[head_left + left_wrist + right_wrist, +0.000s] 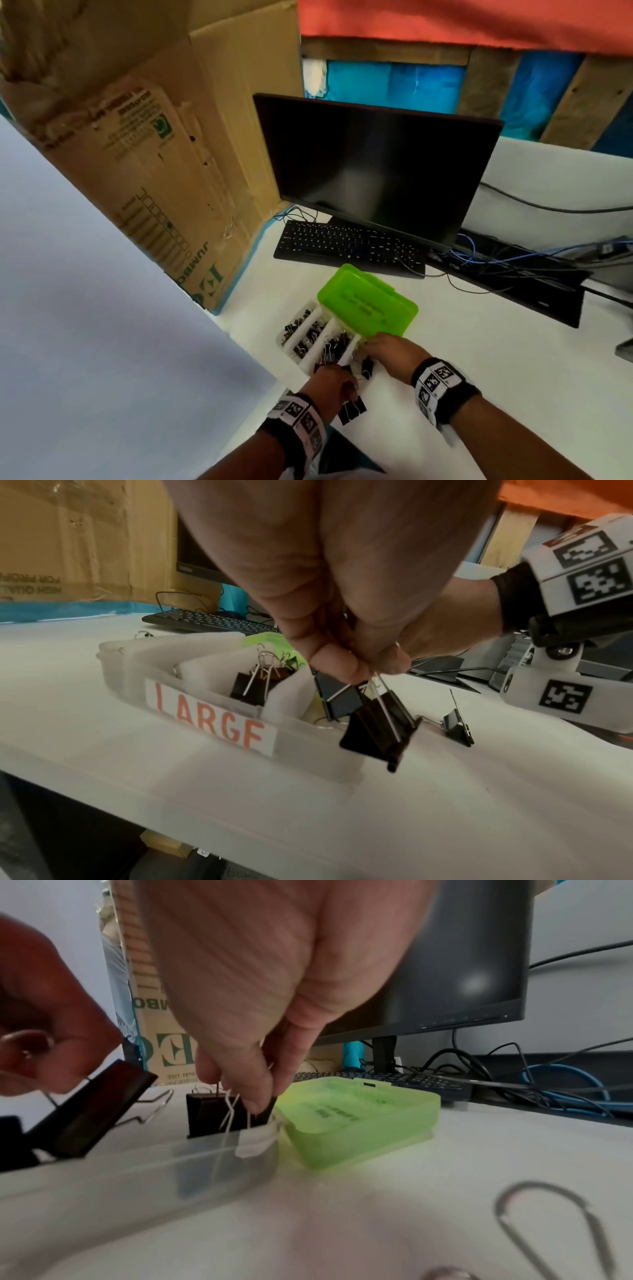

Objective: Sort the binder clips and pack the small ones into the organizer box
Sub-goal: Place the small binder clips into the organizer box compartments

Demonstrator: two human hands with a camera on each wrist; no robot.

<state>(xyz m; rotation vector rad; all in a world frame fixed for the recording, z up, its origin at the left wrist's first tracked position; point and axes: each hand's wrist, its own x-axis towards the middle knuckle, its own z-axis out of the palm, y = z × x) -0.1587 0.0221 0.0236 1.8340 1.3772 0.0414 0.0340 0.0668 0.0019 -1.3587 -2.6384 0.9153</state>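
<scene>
A translucent organizer box [280, 337] lies on the white table with black binder clips in its compartments; one wall carries a "LARGE" label [212, 719]. Its green lid [368, 301] lies open behind it. My left hand [334, 380] pinches the wire handles of large black binder clips [377, 729], which hang just above the table at the box's near end. My right hand [380, 349] reaches into the rightmost compartment. There its fingertips [255, 1096] pinch the wire handles of a black binder clip [209, 1112] that stands behind the clear wall [154, 1161].
One loose black clip [457, 723] lies on the table right of the box. A keyboard [346, 245] and dark monitor [376, 164] stand behind the lid. A cardboard box [164, 144] rises at the left and cables [496, 255] run at the right.
</scene>
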